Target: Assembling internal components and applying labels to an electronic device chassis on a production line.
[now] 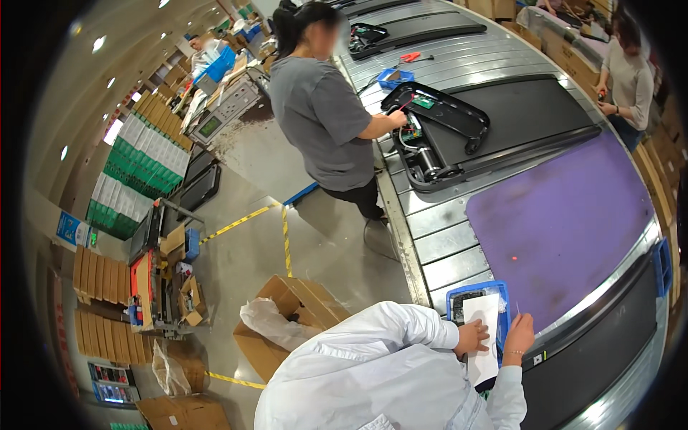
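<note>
My left hand point(473, 340) lies with its fingers spread on a long white sheet point(484, 358). The sheet rests across a blue plastic bin point(453, 295) on the metal roller line, covering part of the bin's dark contents. Just to the right, my right hand point(519, 335) is raised, its thumb and fingers pinched together. Something thin and pale juts up from its fingertips, too small to name. Beside that hand lies a black treadmill deck point(591, 351).
A purple mat point(566, 215) covers the line ahead. Beyond, a co-worker point(322, 107) reaches into an opened treadmill point(516, 118) with motor and circuit board exposed. Another person point(629, 79) stands across the line. An open cardboard box point(315, 295) sits on the floor to my left.
</note>
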The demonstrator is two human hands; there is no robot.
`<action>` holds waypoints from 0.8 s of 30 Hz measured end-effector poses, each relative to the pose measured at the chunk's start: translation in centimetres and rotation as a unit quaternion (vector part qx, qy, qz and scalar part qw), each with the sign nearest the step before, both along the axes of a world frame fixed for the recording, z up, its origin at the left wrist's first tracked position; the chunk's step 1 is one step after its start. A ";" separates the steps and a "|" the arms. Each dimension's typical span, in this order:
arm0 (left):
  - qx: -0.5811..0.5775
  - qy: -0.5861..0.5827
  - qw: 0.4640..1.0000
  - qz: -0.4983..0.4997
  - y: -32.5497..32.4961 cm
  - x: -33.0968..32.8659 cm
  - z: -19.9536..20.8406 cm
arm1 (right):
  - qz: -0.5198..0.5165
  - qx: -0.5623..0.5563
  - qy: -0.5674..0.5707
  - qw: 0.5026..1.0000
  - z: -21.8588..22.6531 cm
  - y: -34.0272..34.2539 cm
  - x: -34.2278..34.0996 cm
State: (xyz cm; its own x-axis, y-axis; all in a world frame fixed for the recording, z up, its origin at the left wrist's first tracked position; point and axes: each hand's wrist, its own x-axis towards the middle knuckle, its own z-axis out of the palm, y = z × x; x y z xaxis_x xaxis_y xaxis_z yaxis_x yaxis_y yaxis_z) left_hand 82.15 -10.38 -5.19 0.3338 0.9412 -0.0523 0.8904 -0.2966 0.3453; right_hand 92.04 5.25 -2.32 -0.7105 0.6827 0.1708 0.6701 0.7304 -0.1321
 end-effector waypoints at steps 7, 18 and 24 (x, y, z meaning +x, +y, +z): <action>-0.013 -0.209 0.977 0.032 1.1 1.5 7.0 | -0.077 -0.321 0.268 0.905 6.3 -5.2 6.7; -0.123 -0.673 0.624 0.376 -5.7 10.0 11.0 | -0.057 -0.590 0.317 0.741 10.0 -12.8 15.8; -0.184 -0.629 0.675 0.339 -7.5 15.0 11.4 | -0.047 -0.573 0.308 0.758 9.3 -14.9 21.2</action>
